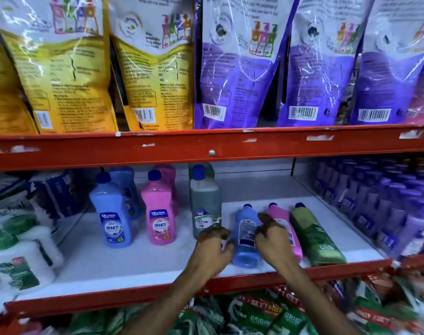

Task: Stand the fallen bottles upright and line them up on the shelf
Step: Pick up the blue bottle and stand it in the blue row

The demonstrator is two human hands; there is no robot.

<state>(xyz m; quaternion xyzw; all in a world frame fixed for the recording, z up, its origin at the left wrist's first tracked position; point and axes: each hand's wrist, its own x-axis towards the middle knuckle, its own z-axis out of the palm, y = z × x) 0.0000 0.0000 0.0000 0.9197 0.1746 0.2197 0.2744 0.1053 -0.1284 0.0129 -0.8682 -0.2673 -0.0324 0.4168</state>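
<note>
Three bottles lie flat on the white shelf [133, 262], caps pointing to the back: a blue one [246, 228], a pink one [284, 226] and a green one [315, 235]. Upright to their left stand a blue bottle [111, 213], a pink bottle [159, 213] and a grey-green bottle [204, 201], with more bottles behind them. My left hand [212, 252] is at the left side of the lying blue bottle, fingers curled. My right hand [273, 240] rests on that bottle's right side, over the pink one. Whether either hand grips is unclear.
A red shelf beam [211, 146] runs overhead, with yellow and purple refill pouches [240, 61] above it. Purple bottles [387, 204] fill the right of the shelf. White packs [19, 259] sit on the left. Green and red packets [266, 315] lie below the red front edge.
</note>
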